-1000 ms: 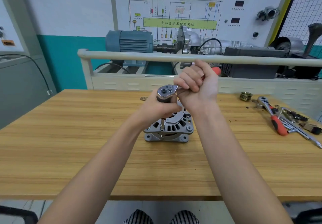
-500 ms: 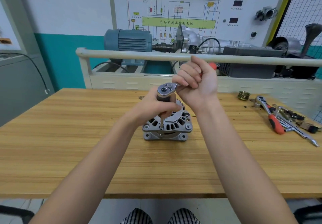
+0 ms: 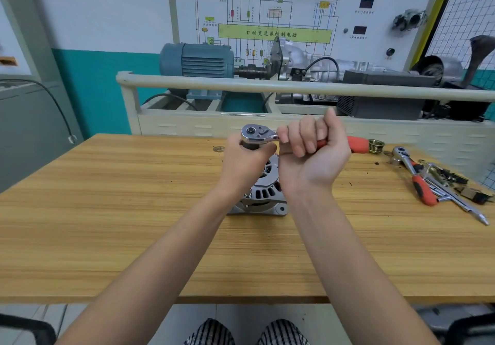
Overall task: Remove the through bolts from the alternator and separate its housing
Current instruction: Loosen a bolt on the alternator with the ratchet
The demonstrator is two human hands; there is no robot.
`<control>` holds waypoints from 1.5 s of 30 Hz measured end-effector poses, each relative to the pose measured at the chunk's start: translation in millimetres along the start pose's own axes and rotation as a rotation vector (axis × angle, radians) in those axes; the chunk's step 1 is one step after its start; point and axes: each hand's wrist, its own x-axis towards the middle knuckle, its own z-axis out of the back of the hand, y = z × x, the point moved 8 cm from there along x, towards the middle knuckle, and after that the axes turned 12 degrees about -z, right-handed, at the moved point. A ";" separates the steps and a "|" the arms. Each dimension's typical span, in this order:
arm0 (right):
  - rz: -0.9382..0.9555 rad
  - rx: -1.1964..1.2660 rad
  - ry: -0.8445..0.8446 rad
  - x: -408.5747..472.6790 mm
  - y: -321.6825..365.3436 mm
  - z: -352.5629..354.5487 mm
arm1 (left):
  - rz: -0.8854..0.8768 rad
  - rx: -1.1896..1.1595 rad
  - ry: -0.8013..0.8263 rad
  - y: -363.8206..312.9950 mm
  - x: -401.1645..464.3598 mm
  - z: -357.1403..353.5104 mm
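Alternator (image 3: pixel 263 197) sits mid-table (image 3: pixel 107 210) under both wrists, left hand (image 3: pixel 245 165) wrapped around the socket below the ratchet (image 3: pixel 258 135) head, right hand (image 3: pixel 313 151) clenched on its red handle, a spare ratchet (image 3: pixel 417 181) lying far right.

The table (image 3: pixel 107 210) is pale wood with a straight streaked grain and a smooth, faintly satin top. The alternator (image 3: pixel 263 197) looks like cast metal, silvery and dull, while the ratchet (image 3: pixel 257 134) has a bright polished metal head and a red handle that looks like matt plastic or rubber. A second ratchet (image 3: pixel 413 174) to the right shows the same shiny metal and red handle, and the small ribbed ring (image 3: pixel 376 145) near it looks like brassy metal.
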 end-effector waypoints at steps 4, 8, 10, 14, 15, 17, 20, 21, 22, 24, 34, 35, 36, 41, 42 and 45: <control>-0.212 0.035 -0.008 22.7 -2.1 0.1 | 0.023 -0.014 0.168 -1.8 2.8 -6.9; -0.374 0.018 0.049 37.5 -8.7 -5.2 | 0.056 -0.119 0.522 -6.0 5.1 -15.8; -0.406 0.015 0.076 40.0 -10.7 -5.6 | 0.081 -0.183 0.606 -6.4 4.4 -18.8; -0.423 0.026 0.129 39.7 -11.6 -5.6 | 0.109 -0.186 0.562 -0.9 3.3 -21.5; -0.435 0.032 0.141 40.4 -12.2 -6.0 | 0.108 -0.176 0.516 0.6 3.3 -20.5; -0.482 0.044 0.164 42.6 -15.3 -7.7 | 0.075 -0.138 0.417 1.2 3.2 -18.0; -0.593 0.080 0.192 46.2 -22.0 -9.3 | -0.010 -0.009 0.289 -2.1 0.8 -14.5; -0.631 0.089 0.198 47.0 -24.4 -9.3 | -0.035 0.022 0.241 -2.9 -0.4 -13.1; -0.665 0.093 0.200 47.7 -26.8 -9.1 | -0.059 0.045 0.189 -3.6 -1.5 -11.6; -0.723 0.096 0.200 49.0 -31.8 -10.1 | -0.080 0.067 0.104 -4.9 -4.2 -10.5; -0.647 0.098 0.089 46.6 -29.3 -11.7 | 0.010 -0.042 0.603 -9.9 -2.1 -18.2; -0.593 0.103 0.057 44.6 -25.6 -9.8 | 0.027 -0.068 0.578 -8.0 -1.9 -19.6; -0.522 0.103 0.022 41.6 -21.1 -6.7 | 0.046 -0.100 0.535 -5.6 -1.9 -20.4; -0.070 0.012 -0.032 5.2 -2.5 3.2 | 0.023 -0.104 0.131 1.0 1.3 -4.9; -0.024 -0.006 -0.018 -0.9 -2.7 2.1 | 0.006 -0.085 0.044 0.0 0.4 -0.9; -0.017 -0.029 0.022 -1.2 -3.7 -2.8 | -0.025 -0.056 -0.082 -3.5 -4.3 2.6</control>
